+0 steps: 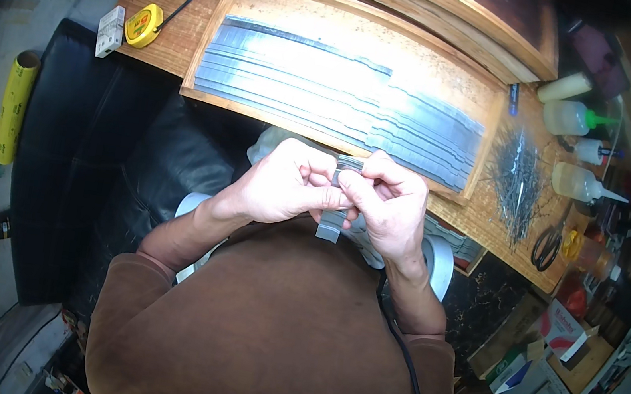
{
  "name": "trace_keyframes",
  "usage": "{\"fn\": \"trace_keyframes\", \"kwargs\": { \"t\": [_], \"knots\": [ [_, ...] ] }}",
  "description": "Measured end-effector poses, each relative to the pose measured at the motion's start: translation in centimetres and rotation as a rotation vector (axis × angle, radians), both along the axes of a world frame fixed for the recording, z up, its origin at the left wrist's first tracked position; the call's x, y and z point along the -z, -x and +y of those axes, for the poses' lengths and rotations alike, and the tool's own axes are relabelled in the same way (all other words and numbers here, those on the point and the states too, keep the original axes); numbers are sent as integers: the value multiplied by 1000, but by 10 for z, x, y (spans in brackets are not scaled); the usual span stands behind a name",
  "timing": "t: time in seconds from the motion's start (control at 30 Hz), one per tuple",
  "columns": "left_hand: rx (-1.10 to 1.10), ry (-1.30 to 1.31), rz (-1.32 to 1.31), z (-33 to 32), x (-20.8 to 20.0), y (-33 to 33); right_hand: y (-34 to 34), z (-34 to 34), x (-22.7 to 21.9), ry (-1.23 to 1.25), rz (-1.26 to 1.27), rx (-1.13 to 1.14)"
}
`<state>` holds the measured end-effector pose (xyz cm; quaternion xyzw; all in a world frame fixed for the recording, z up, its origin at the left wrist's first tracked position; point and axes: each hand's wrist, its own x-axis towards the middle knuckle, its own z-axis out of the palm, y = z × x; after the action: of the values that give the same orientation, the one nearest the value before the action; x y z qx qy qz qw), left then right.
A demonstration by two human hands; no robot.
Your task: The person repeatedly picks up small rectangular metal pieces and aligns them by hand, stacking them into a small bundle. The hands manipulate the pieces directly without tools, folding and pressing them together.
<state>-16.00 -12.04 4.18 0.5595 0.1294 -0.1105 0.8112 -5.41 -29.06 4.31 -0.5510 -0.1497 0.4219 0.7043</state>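
In front of my chest, my left hand (279, 182) and my right hand (393, 209) meet with fingers pinched. Between them they grip a narrow grey banded strip (330, 226), whose lower end hangs below the fingers and whose upper end shows just above them. Whether it is one piece or several thin layers, I cannot tell. Just beyond the hands, a shallow wooden tray (451, 61) holds overlapping rows of thin dark grey strips (291, 81), shiny with glare. The right group of strips sits slightly lower than the left.
Right of the tray lie a pile of thin metal pins (517, 185), black-handled scissors (547, 247) and squeeze bottles (576, 182). A yellow tape measure (143, 25) and a small white box (110, 32) are at the bench's left end. A black padded seat (75, 131) stands at left.
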Motion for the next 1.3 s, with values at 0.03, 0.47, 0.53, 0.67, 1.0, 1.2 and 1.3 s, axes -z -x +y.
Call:
{"fn": "trace_keyframes", "kwargs": {
  "t": [0.03, 0.47, 0.53, 0.67, 1.0, 1.2, 1.3],
  "knots": [
    [-3, 17, 8, 0, 0, 0, 0, 0, 1, 3, 6, 2],
    [-16, 71, 21, -2, 2, 0, 0, -1, 4, 13, 45, 4],
    [-21, 60, 24, -2, 0, 0, -1, -1, 4, 13, 47, -3],
    [-21, 30, 34, -2, -3, 1, -1, -1, 5, 14, 65, -17],
    [-23, 16, 36, -3, -5, 2, -2, -1, 5, 20, 59, -26],
    [-32, 24, 51, -4, -2, 4, 0, -3, 10, 17, 22, -13],
    [-33, 15, 49, -4, -2, 5, 4, -1, 4, 34, -81, 70]
  ]
}}
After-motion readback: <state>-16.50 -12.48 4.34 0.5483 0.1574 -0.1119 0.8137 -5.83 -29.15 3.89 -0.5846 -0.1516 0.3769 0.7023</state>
